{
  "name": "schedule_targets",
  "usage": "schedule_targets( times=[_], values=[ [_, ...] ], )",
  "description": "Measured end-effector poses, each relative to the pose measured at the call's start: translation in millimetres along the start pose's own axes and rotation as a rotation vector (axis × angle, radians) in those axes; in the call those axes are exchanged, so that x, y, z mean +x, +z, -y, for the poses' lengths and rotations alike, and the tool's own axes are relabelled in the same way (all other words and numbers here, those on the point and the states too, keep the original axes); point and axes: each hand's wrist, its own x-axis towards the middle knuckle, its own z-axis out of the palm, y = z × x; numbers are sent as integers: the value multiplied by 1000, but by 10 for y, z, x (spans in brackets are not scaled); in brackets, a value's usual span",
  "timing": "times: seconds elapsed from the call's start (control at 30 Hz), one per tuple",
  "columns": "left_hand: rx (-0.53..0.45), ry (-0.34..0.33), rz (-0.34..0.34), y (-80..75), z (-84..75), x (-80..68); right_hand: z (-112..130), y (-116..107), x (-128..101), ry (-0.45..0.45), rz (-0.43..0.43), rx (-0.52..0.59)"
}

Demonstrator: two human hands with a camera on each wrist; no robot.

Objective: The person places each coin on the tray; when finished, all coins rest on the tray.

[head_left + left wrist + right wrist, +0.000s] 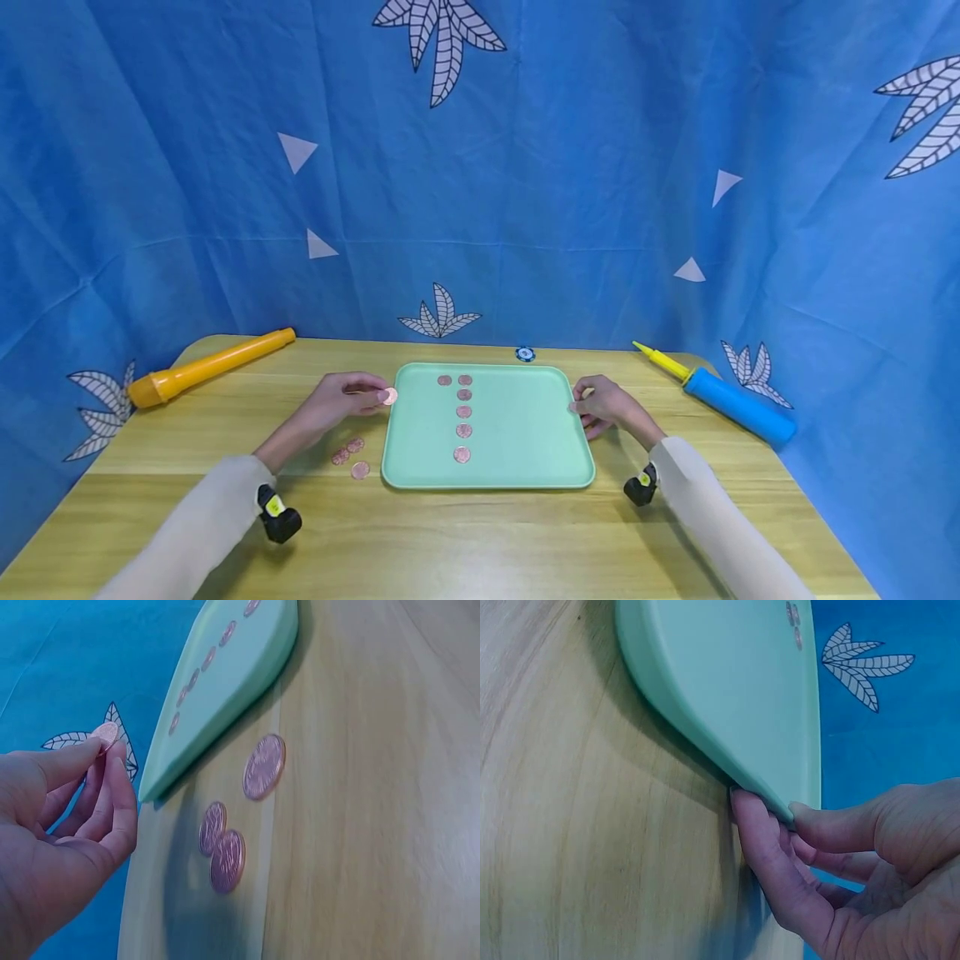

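Note:
My left hand (347, 400) pinches a copper coin (390, 397) between thumb and fingertips, just off the left rim of a mint-green tray (532, 433). In the left wrist view that coin (106, 734) stands up from the fingertips. Inside the tray, several copper coins form a column left of its middle, and one more coin (445, 380) lies left of the top one. Three loose coins lie on the table below my left hand, one of them (360, 470) apart from the other two. My right hand (604, 405) grips the tray's right rim, thumb on top and fingers beneath.
On the wooden table (480, 542), an orange tube-shaped thing (217, 365) lies at the far left. At the far right lies a blue and yellow hand pump (735, 404). A blue-and-white poker chip (525, 354) sits behind the tray. Blue patterned cloth (585, 167) hangs behind.

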Motion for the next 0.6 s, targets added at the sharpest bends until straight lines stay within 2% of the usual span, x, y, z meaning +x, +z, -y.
schedule_targets(
  times=[0.23, 0.53, 0.6],
  values=[
    [-58, -19, 11, 75, -31, 64, -13, -31, 35, 38, 27, 56],
    [-237, -96, -42, 189, -89, 105, -5, -51, 58, 66, 28, 50],
    [-244, -108, -50, 214, -112, 115, -11, -53, 58, 68, 29, 64]
  ],
)
